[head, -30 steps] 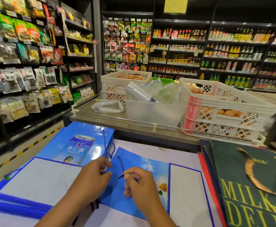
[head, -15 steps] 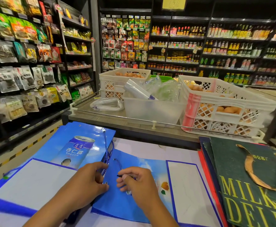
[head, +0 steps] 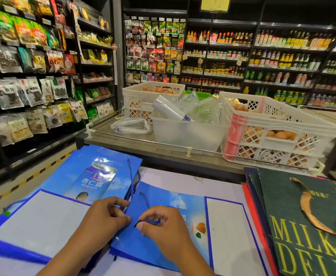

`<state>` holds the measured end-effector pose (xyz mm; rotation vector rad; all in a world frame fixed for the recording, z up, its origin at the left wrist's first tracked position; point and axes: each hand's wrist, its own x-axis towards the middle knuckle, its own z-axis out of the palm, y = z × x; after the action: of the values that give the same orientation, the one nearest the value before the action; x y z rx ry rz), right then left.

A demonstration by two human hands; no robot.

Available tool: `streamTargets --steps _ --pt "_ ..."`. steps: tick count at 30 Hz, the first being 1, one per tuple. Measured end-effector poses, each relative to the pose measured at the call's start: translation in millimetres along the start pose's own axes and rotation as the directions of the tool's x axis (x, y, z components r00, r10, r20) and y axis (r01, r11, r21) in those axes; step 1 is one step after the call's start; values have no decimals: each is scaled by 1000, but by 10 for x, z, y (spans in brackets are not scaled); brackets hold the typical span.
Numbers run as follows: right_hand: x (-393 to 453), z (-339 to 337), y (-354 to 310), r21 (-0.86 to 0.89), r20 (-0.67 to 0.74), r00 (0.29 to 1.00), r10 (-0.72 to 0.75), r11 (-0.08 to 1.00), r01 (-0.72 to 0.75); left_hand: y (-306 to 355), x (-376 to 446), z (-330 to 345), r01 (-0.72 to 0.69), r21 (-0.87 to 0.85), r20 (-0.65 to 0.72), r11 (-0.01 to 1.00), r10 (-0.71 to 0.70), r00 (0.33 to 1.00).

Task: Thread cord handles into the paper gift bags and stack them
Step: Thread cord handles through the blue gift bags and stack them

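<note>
A flat blue paper gift bag point(head: 163, 244) lies in front of me with its white side panel to the right. A blue twisted cord point(head: 145, 202) runs from a hole near the bag's top edge down to my right hand point(head: 163, 226), which pinches the cord's loose end. My left hand point(head: 105, 220) rests curled on the bag's left edge, fingertips close to the cord's tip. A second blue bag point(head: 95, 176) with a can picture lies at the back left, its cord handle point(head: 131, 182) hanging over its right edge.
A pile of dark green and red gift bags point(head: 302, 216) lies at the right. Behind the work surface is a counter with a metal rail point(head: 163, 144), white egg crates point(head: 272, 132) and a clear bin point(head: 185, 134). Stocked store shelves surround the aisle.
The camera has drifted slightly. My right hand has pulled the cord's end lower and to the right, and my left hand has moved in closer to the cord's tip.
</note>
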<state>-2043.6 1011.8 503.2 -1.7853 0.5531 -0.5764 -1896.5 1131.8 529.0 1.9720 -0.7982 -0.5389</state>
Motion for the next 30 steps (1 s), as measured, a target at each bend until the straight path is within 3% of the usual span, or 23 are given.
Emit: streamTargets --steps 7,30 --pt "-25 23 15 1 16 1000 -25 1000 25 -4 39 -43 68 -151 85 986 -55 995" --pt "145 257 94 -41 -79 992 -96 995 93 -145 77 -114 23 -207 123 978 2 992"
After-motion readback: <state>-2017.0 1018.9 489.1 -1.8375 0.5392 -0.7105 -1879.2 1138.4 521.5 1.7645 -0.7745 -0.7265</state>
